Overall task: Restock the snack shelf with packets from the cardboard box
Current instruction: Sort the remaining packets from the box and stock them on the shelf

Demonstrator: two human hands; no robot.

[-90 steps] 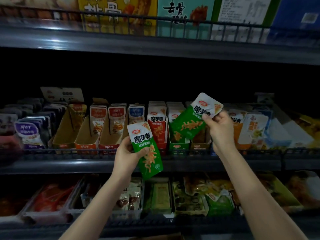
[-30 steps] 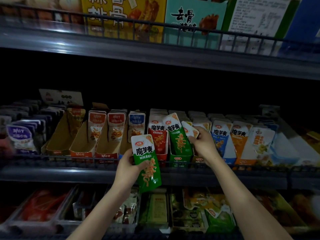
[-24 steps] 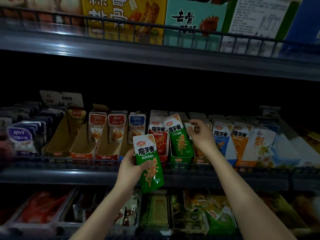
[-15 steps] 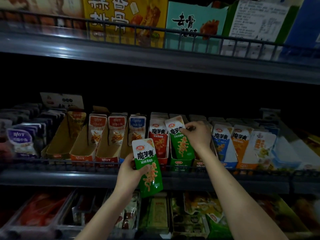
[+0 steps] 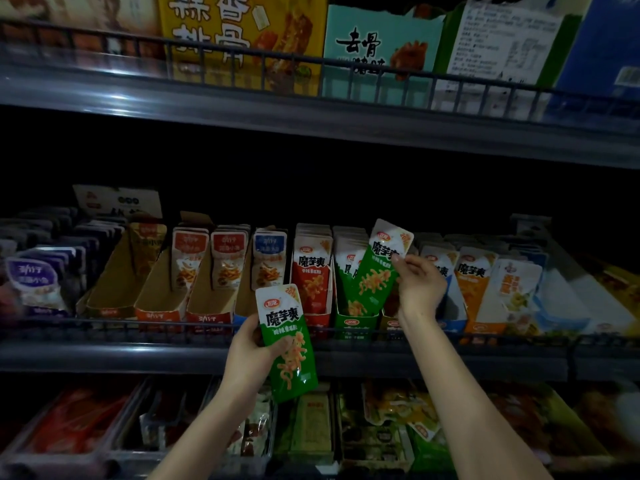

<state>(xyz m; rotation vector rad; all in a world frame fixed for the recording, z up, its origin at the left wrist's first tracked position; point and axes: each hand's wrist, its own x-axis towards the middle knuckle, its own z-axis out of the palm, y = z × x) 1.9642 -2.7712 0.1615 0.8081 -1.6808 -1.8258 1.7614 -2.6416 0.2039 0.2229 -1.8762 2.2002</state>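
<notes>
Here, right hand (image 5: 420, 289) on tilted packet (image 5: 378, 271).

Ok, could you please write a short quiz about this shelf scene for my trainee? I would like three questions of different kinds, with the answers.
1. True or false: the left hand grips a red packet.
2. The right hand pinches a tilted green packet over which display box? A. purple B. green C. orange
3. How many packets are in the person's hands altogether?

Key:
1. False. It grips a second green packet.
2. B, the green display box, just right of the red packets.
3. Two, one in each hand.
</notes>
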